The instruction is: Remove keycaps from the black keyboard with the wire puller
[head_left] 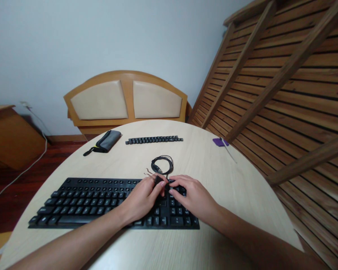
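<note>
A black full-size keyboard [81, 204] lies across the near part of the table, its upper rows showing bare switch stems where caps are off. Above its right part, my left hand [145, 193] is closed around a wire keycap puller [157, 180] with a dark handle; its bent wire prongs point up and left. My right hand [190, 189] is over the number pad, thumb and fingers bent close to the left fingertips. Whatever small dark thing lies between those right fingers is too hidden to name. Beyond the hands rests the keyboard's coiled black cable [162, 165].
Loose black keycaps [154, 140] stand in rows at the far side of the round table [228, 225]. A grey zip pouch [108, 141] lies to their left. At the right edge is a purple item [220, 142] with a thin pale stick [229, 153]. Wooden slats [298, 93] lean along the right.
</note>
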{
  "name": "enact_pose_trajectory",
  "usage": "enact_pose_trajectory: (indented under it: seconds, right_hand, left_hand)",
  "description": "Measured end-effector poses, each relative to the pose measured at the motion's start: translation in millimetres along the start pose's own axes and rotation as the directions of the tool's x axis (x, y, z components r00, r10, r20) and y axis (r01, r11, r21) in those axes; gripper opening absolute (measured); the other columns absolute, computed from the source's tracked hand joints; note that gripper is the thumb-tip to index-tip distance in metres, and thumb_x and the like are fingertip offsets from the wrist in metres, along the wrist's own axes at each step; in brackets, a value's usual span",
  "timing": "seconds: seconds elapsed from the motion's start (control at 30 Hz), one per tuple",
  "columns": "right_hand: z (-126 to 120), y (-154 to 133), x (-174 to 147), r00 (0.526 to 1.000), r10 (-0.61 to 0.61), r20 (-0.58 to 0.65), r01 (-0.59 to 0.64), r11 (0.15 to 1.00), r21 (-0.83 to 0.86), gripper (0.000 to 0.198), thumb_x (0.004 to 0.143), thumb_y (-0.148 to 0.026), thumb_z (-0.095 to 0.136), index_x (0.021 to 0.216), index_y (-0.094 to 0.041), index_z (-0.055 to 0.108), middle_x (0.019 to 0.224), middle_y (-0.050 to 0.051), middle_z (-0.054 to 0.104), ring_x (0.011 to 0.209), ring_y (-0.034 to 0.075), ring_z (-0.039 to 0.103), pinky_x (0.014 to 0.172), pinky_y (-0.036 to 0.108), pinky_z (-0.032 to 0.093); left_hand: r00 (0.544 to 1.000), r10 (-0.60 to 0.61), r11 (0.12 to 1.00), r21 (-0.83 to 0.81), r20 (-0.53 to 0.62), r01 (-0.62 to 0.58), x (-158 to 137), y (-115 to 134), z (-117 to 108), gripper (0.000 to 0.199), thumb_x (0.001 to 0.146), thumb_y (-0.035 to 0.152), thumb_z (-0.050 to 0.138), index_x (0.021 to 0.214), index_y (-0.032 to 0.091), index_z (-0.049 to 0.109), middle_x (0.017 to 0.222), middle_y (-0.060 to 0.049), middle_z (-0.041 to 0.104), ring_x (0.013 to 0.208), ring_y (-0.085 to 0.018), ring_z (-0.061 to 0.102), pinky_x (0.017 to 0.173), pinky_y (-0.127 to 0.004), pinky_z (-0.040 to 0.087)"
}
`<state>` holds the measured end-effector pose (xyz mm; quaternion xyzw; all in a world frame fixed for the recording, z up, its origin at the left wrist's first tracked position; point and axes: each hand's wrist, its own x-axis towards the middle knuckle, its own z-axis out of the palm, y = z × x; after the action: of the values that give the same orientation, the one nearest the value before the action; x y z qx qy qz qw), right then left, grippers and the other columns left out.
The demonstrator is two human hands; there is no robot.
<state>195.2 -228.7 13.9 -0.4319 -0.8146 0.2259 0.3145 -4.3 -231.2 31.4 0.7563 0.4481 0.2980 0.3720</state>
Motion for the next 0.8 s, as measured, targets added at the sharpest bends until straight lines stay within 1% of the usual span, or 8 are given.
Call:
enact_pose_trajectory:
  seconds: [0.2,0.37,0.5,0.57,0.7,0.8]
  right_hand:
    - [2,0,-1,1.0,-0.003,0.018,0.003,1.0,-0.022,0.009,0.09,-0.023,0.059,0.095,-0.021,0.066,0.115,0.006,0.067,0.111,0.02,0.06,0.099,0.04,0.046]
    - [2,2,-2,1.0,-0.007,0.012,0.008,1.0,-0.015,0.008,0.091,-0.023,0.058,0.096,-0.021,0.064,0.117,0.006,0.066,0.112,0.02,0.059,0.099,0.039,0.045]
    - [1,0,-2,1.0,-0.017,-0.007,0.017,1.0,0.019,0.01,0.092,-0.023,0.056,0.101,-0.023,0.062,0.108,0.004,0.068,0.104,0.019,0.062,0.094,0.037,0.048]
    - [0,-1,-2,0.999,-0.022,-0.023,0.023,1.0,0.021,0.011,0.092,-0.024,0.056,0.102,-0.024,0.061,0.105,0.003,0.069,0.102,0.019,0.062,0.092,0.037,0.048]
    - [-9,3,4,0.998,-0.022,-0.064,0.02,1.0,-0.021,0.01,0.093,-0.026,0.055,0.1,-0.024,0.062,0.101,0.003,0.068,0.099,0.02,0.062,0.089,0.036,0.048]
    - [-23,20,14,0.993,-0.003,-0.122,-0.012,0.993,-0.12,0.011,0.093,-0.026,0.054,0.098,-0.024,0.063,0.1,0.004,0.067,0.099,0.021,0.061,0.089,0.037,0.047]
  left_hand:
    - [1.0,0.0,0.999,-0.036,0.004,0.0,1,-1,1,0.029,0.099,0.036,0.036,0.092,0.019,0.058,0.074,-0.001,0.059,0.074,-0.018,0.058,0.075,-0.029,0.045]
    - [1.0,-0.009,0.997,-0.075,-0.002,0.009,1,-3,0,0.029,0.099,0.036,0.036,0.091,0.019,0.058,0.074,0.0,0.059,0.074,-0.018,0.058,0.076,-0.029,0.044]
    - [0.998,-0.028,0.983,-0.182,-0.049,0.019,3,-5,0,0.029,0.099,0.037,0.036,0.098,0.017,0.057,0.073,0.0,0.059,0.075,-0.018,0.058,0.078,-0.029,0.044]
    - [0.997,-0.038,0.98,-0.197,-0.067,0.025,4,-7,1,0.028,0.099,0.037,0.037,0.098,0.017,0.057,0.073,0.0,0.06,0.075,-0.018,0.059,0.077,-0.029,0.044]
    - [0.991,-0.059,0.985,-0.169,-0.123,0.038,6,-9,2,0.027,0.099,0.037,0.038,0.096,0.017,0.056,0.073,0.0,0.061,0.074,-0.018,0.058,0.075,-0.028,0.043]
    - [0.99,-0.055,0.987,-0.156,-0.128,0.034,6,-10,3,0.026,0.099,0.037,0.039,0.096,0.018,0.056,0.075,0.0,0.061,0.074,-0.018,0.058,0.075,-0.029,0.043]
